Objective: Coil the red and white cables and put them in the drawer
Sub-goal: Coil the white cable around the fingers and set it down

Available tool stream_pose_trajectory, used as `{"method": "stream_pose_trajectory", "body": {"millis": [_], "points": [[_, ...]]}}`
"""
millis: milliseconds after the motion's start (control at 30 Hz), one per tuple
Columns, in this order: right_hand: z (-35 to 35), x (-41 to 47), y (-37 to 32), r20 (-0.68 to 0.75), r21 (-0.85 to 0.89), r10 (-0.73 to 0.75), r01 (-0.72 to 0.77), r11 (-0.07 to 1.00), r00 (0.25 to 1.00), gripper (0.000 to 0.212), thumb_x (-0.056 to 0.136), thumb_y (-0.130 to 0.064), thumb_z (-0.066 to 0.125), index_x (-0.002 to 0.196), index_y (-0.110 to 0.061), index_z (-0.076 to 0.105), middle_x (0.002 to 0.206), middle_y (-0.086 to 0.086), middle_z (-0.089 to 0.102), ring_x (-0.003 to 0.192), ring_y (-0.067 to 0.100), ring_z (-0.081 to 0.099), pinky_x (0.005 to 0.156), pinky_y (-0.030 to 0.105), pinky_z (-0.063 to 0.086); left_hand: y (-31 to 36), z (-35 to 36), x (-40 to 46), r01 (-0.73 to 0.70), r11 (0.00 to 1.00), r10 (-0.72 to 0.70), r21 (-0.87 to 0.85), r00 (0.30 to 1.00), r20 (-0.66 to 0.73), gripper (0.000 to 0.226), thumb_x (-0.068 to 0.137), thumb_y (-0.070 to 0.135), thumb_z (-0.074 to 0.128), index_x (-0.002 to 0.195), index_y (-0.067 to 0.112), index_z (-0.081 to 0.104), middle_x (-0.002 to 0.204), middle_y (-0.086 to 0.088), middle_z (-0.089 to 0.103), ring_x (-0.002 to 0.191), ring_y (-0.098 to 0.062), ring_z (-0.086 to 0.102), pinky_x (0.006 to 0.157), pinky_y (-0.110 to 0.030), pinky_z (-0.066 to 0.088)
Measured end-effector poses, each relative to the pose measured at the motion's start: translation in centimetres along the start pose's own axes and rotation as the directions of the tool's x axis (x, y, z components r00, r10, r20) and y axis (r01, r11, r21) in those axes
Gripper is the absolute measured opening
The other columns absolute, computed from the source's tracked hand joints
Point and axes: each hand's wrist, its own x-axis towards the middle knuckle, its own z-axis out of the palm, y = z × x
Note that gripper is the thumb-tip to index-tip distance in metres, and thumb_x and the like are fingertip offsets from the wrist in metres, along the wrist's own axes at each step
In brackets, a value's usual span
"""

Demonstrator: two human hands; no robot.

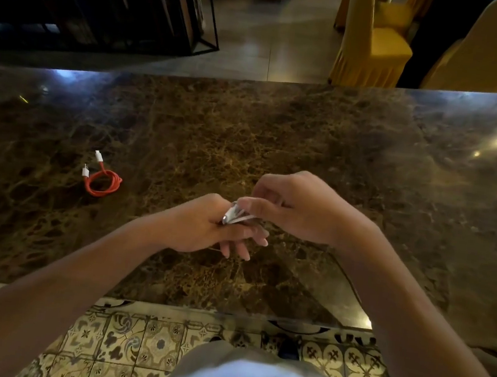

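Already coiled, the red cable point(101, 180) lies on the desk point(308, 139), well left of my hands. Head view: my left hand point(206, 225) grips the bunched white cable point(236, 214); my right hand point(288, 207) pinches its top, apparently finishing the winding. Neither cable is stowed yet; no drawer is visible.

Red cable point(102, 181), white cable point(236, 215), brown-veined marble counter point(278, 136).
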Motion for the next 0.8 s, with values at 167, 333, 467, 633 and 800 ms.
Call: {"method": "stream_pose_trajectory", "body": {"millis": [167,333,467,633,800], "points": [[-0.2,-0.9,1.0,0.006,0.285,-0.064,0.06,0.957,0.998,0.035,0.103,-0.041,0.06,0.084,-0.013,0.068,0.066,-0.008,0.057,0.056,0.006,0.05,0.055,0.025,0.04,0.0,-1.1,-0.6,-0.024,0.999,0.022,-0.021,0.995,-0.096,0.024,0.103,0.009,0.056,0.121,0.006,0.071,0.114,0.004,0.078,0.1,-0.017,0.077,0.076,-0.034,0.064],[-2.0,-0.5,0.7,-0.021,0.4,-0.254,0.241,0.884,0.967,0.018,0.099,-0.025,0.069,0.091,-0.009,0.074,0.072,-0.001,0.062,0.061,0.009,0.052,0.06,0.022,0.042,1.2,0.8,-0.5,-0.032,0.99,0.021,0.139,0.997,0.08,0.026,0.097,0.015,0.071,0.123,0.013,0.075,0.12,0.008,0.075,0.11,-0.004,0.071,0.094,-0.025,0.057],[-1.7,0.4,1.4,0.026,0.617,-0.345,0.256,0.744,0.938,0.008,0.094,-0.014,0.073,0.089,-0.008,0.073,0.075,-0.008,0.063,0.067,0.007,0.055,0.067,0.023,0.044,3.8,2.5,-0.6,-0.069,0.983,0.029,0.17,0.973,0.229,0.033,0.095,0.024,0.074,0.127,0.019,0.073,0.116,0.004,0.077,0.106,-0.007,0.073,0.095,-0.039,0.059],[1.2,1.1,3.4,0.011,0.901,-0.35,0.143,0.411,0.937,0.023,0.087,-0.04,0.079,0.08,-0.019,0.074,0.067,-0.001,0.054,0.056,0.013,0.04,0.051,0.029,0.029,6.2,2.4,-1.6,-0.185,0.983,0.18,0.003,0.963,0.201,0.043,0.089,0.006,0.077,0.131,0.007,0.068,0.128,-0.008,0.072,0.113,-0.011,0.071,0.094,-0.031,0.058],[3.4,1.3,3.4,0.027,0.978,-0.33,0.044,0.205,0.944,0.033,0.092,-0.042,0.074,0.079,-0.012,0.067,0.063,0.009,0.049,0.048,0.017,0.037,0.045,0.026,0.03,7.0,1.3,-2.2,-0.275,0.921,0.332,-0.277,0.924,0.189,0.061,0.09,0.019,0.075,0.141,-0.002,0.051,0.139,-0.008,0.062,0.127,-0.02,0.063,0.102,-0.036,0.052]]}}
